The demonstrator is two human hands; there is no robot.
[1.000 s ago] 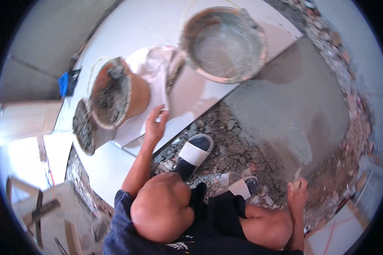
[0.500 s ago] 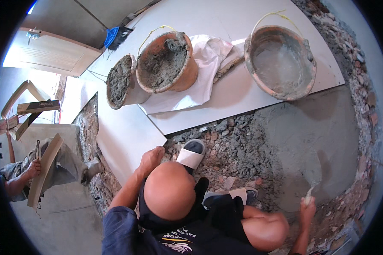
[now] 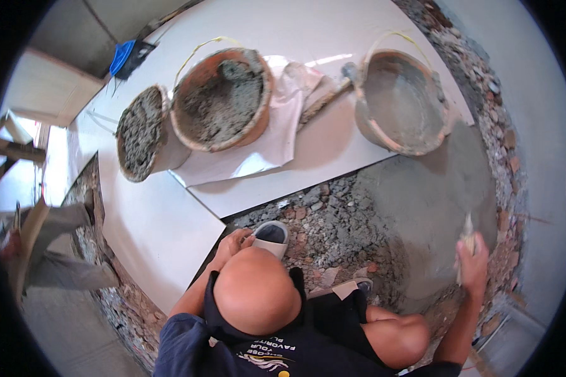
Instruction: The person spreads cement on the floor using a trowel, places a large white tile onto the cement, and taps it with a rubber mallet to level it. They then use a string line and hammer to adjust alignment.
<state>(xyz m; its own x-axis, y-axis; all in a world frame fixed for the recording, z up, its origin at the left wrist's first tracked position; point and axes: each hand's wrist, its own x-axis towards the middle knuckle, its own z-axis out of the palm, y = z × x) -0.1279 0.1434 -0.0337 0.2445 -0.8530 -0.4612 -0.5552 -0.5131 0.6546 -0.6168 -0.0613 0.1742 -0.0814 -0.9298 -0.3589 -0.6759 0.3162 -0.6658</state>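
My right hand (image 3: 473,261) is wrapped round the handle of a trowel (image 3: 468,224). Its mortar-coated blade lies over smooth wet mortar (image 3: 431,201) and hardly stands out from it. By my left knee (image 3: 253,292), my left hand (image 3: 234,244) has its fingers curled together, with nothing visible in them. That hand is close to the corner of a large white tile (image 3: 163,220). A sandal (image 3: 271,239) shows on my left foot, on rough ground beyond the knee.
Two buckets of grey mortar (image 3: 223,103) (image 3: 138,135) and a bucket of greyish liquid (image 3: 402,103) stand on the white tiles. A hammer (image 3: 324,100) lies between them on a white sack (image 3: 277,135). Rubble (image 3: 503,132) lines the right wall. A blurred person (image 3: 63,245) is at left.
My right hand has moved the trowel farther away across the mortar. The view has shifted, and the person at left now sits nearer the picture's edge.
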